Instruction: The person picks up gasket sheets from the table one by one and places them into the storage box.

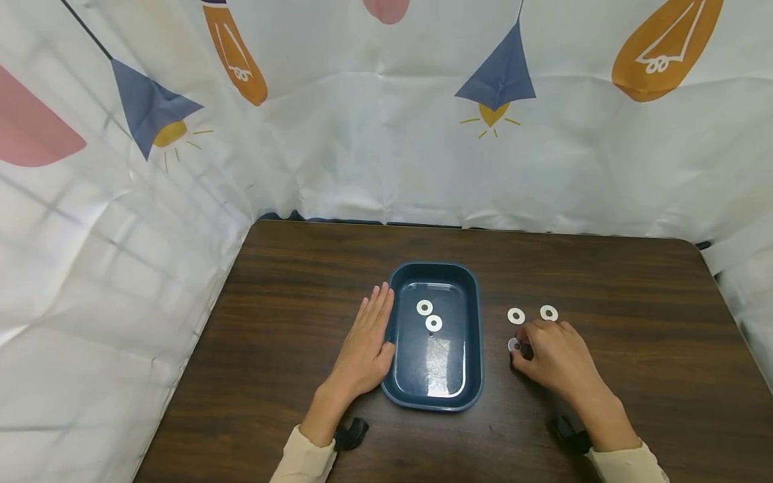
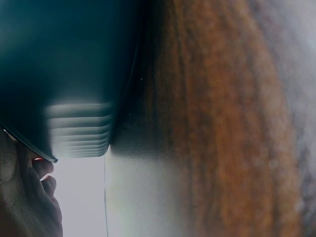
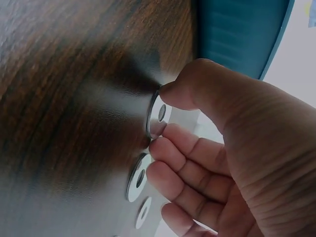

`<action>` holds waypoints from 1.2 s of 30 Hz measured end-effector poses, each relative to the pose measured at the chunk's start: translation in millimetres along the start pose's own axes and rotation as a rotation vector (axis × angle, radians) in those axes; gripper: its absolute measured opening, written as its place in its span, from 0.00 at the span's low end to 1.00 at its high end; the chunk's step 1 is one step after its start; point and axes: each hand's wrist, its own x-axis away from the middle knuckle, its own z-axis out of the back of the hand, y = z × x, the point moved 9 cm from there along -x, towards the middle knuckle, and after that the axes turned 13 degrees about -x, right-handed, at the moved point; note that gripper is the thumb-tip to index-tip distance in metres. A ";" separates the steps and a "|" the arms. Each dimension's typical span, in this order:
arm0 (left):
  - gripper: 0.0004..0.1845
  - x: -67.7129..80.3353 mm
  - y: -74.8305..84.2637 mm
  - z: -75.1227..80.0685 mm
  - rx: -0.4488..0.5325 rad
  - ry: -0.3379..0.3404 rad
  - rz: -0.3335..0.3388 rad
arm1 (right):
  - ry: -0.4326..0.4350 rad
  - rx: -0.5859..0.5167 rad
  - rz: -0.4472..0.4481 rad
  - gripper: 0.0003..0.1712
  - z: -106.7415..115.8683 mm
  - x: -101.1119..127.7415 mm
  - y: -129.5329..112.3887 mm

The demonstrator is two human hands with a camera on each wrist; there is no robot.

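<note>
Washer (image 3: pixel 157 114) on the surface (image 1: pixel 290 376), just right of the blue tray (image 1: pixel 477 349), tipped up on edge. Right hand (image 1: pixel 555 362) grip is narrow: thumb and fingertip (image 3: pixel 170 143) pinching its rim. Looks thin, stiff, light and slick, so take it by the edge, not flat. Two loose washers (image 1: pixel 516 316) lie just beyond; two more washers in tray (image 1: pixel 425 307). Left hand (image 1: pixel 368 349) lies flat, fingers straight, against the tray's left wall.

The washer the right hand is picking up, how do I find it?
Find the blue tray in the middle of the brown table. To its right lie three white washers. Two sit free farther back; yours is the washer nearest the person, pinched by the right hand.
</note>
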 end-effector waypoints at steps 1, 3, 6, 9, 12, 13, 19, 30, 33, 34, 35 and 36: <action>0.47 0.0 -0.1 -0.1 0.000 -0.001 0.000 | 0.002 0.000 0.000 0.12 0.0 -0.1 0.0; 0.47 0.1 -0.6 -0.9 0.000 -0.012 0.005 | 0.005 -0.002 -0.005 0.12 -0.2 0.0 0.6; 0.47 -0.2 -1.5 -2.5 -0.002 -0.032 0.013 | 0.007 -0.011 -0.020 0.12 -0.7 0.2 1.7; 0.47 -0.5 -2.1 -3.2 -0.002 -0.042 0.019 | 0.014 -0.012 -0.027 0.12 -0.1 0.3 1.5; 0.47 -0.6 -1.9 -2.9 -0.002 -0.028 0.017 | 0.027 -0.005 -0.022 0.11 0.5 0.9 0.6; 0.47 -0.5 -1.7 -2.7 -0.003 -0.023 0.016 | 0.031 -0.004 -0.020 0.11 0.5 1.2 0.5; 0.47 0.0 0.5 0.8 -0.017 0.009 0.007 | 0.052 -0.010 0.007 0.12 -0.2 4.1 0.2; 0.45 0.1 -1.3 0.6 0.010 -0.026 0.020 | 0.055 -0.003 0.045 0.13 -2.5 6.7 0.4; 0.45 1.9 -2.5 1.6 0.029 -0.042 0.019 | 0.052 0.003 0.038 0.13 -3.9 6.4 1.1; 0.45 2.7 -2.5 2.0 0.033 -0.046 0.014 | 0.051 0.005 0.036 0.13 -4.4 6.1 1.3; 0.46 3.5 -2.6 2.5 0.029 -0.050 0.009 | 0.051 0.006 0.033 0.13 -4.7 5.7 1.5; 0.46 4.3 -2.3 3.2 0.026 -0.051 0.002 | 0.052 0.007 0.032 0.13 -4.6 5.2 1.4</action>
